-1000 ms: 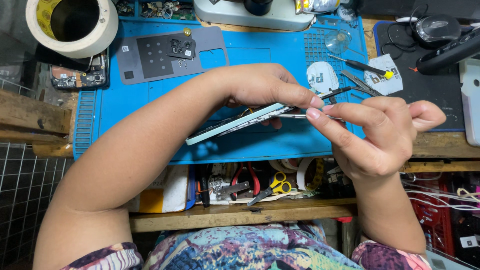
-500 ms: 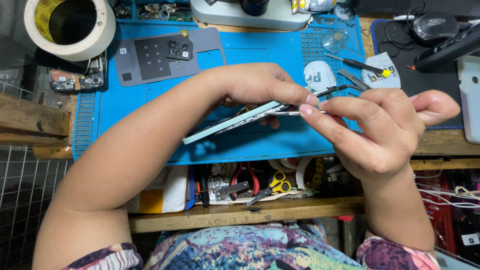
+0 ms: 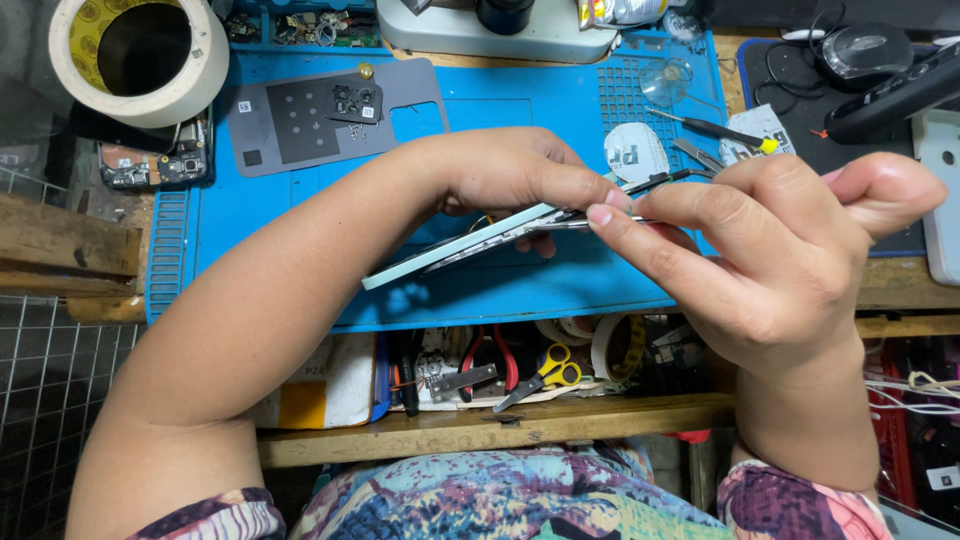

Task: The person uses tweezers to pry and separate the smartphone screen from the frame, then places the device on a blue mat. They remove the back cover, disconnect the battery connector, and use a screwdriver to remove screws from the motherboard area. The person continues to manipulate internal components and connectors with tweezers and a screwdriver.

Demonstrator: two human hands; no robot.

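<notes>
Above the blue work mat [image 3: 300,250], you have a pale green phone [image 3: 455,247] lifted edge-on and tilted, its low end toward your left and its high end between your two hands. Your left hand [image 3: 510,170] is curled over the top of it, fingers closed on its upper edge. Your right hand [image 3: 760,250] is pinched shut on a thin metal tool, probably tweezers [image 3: 600,222], whose tip goes in at the seam of the phone near your left fingertips. By the look of it the phone is already opened: a grey back panel [image 3: 300,120] lies flat on the mat well apart from your hands, with a small dark camera module [image 3: 352,100] and some tiny screws resting on it. So the opening seems done, and the fine work inside the edge is what is in hand; how much is left there you cannot tell, since your fingers hide the spot. Counting what shows: one phone in hand, one back panel, one other stripped circuit board [image 3: 150,165] at the mat's left edge, one large roll of tape [image 3: 140,60] above it, one yellow-tipped screwdriver [image 3: 715,130] near your right knuckles, one computer mouse [image 3: 865,50], and one pair of yellow-handled scissors [image 3: 545,375] on the shelf below.
</notes>
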